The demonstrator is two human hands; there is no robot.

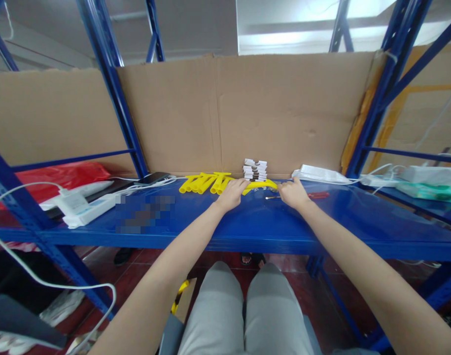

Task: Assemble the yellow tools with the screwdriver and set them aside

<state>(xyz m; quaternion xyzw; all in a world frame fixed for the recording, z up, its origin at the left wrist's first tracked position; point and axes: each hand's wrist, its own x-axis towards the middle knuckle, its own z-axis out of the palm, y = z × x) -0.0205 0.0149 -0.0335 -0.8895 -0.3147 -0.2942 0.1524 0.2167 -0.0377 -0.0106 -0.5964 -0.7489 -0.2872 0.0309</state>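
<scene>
A curved yellow plastic piece (262, 185) lies between my two hands over the blue shelf. My left hand (230, 195) is closed at its left end, fingertips against it. At the other end, my right hand (294, 193) pinches the yellow tip. Small shiny bits lie just below the piece, too small to name. Under my right hand lies a screwdriver (319, 195) with a red handle, its metal shaft pointing left. Several yellow T-shaped tubes (203, 182) sit in a row left of my left hand. Behind the yellow piece stands a stack of small white pieces (255, 171) with dark middles.
Cardboard (284, 108) walls the back of the blue shelf (218, 231). White power strips lie at left (94, 209) and right (319, 174), with cables. A dark phone (156, 177) rests near the left post. Red plastic (66, 172) lies far left.
</scene>
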